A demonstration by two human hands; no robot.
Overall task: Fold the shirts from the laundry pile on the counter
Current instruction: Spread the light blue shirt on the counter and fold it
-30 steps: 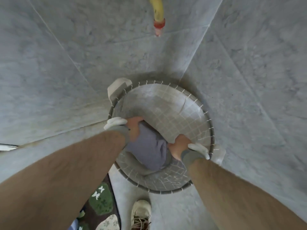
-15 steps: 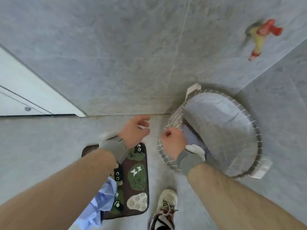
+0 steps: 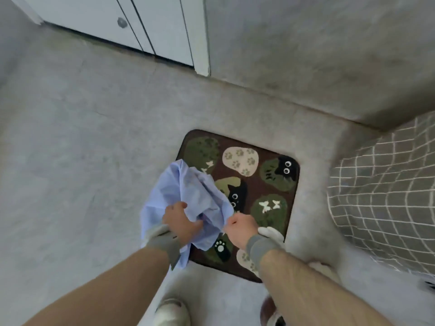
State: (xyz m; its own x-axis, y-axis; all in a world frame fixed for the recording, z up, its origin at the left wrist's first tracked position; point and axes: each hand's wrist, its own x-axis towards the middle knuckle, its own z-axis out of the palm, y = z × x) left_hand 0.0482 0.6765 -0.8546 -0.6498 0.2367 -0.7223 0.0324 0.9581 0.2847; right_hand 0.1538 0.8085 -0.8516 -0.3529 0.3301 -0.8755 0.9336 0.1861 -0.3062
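A crumpled light-blue shirt [image 3: 186, 196] hangs bunched in the air over the left edge of a floor mat. My left hand [image 3: 180, 222] grips the shirt's lower folds, with fabric draped around the wrist. Just to the right, my right hand [image 3: 240, 228] pinches the shirt's right edge in a closed fist. Both wrists wear grey bands. The shirt's shape, collar and sleeves are hidden in the folds.
A dark brown mat [image 3: 256, 184] with green patches and black cats lies on the grey floor. A grey mesh laundry basket [image 3: 386, 198] stands at the right edge. White cabinet doors [image 3: 150, 24] are at the top. My shoes [image 3: 171, 311] show at the bottom.
The view swung left from the basket to the mat. Both hands left the basket and its grey garment and now hold up the light-blue shirt that lay by the mat.
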